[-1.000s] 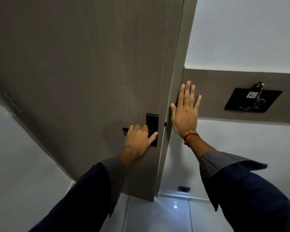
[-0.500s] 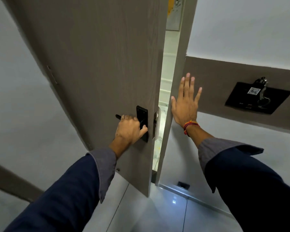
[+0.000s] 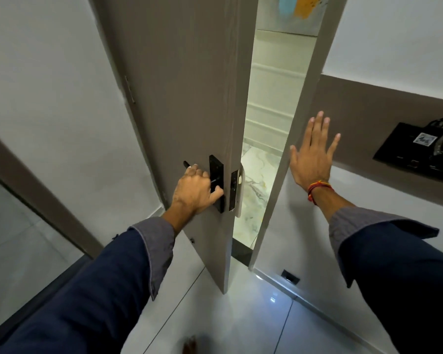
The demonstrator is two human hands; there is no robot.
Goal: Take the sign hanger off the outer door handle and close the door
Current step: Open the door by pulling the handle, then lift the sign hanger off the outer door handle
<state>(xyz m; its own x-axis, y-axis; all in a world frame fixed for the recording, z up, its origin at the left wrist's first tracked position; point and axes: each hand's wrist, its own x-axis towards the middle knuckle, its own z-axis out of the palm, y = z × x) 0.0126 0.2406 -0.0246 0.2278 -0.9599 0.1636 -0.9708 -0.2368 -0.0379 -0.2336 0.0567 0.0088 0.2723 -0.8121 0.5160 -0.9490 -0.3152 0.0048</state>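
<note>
**Camera: single head-worn view**

One wide-angle view from the person's head, facing forward and down, close to the half-open door (image 3: pixel 179 103); both forearms enter from the lower corners, floor (image 3: pixel 241 315) below. No second view.

Left hand (image 3: pixel 196 187) curled in a closed grip, right hand (image 3: pixel 313 156) raised flat, fingers spread, both arms extended

The room is dim; bright light comes through the gap beside the door (image 3: pixel 179 98). The glossy floor (image 3: pixel 241 315) shows small glare. Straight lines bend near the edges, and the bottom edge is blurred.
</note>
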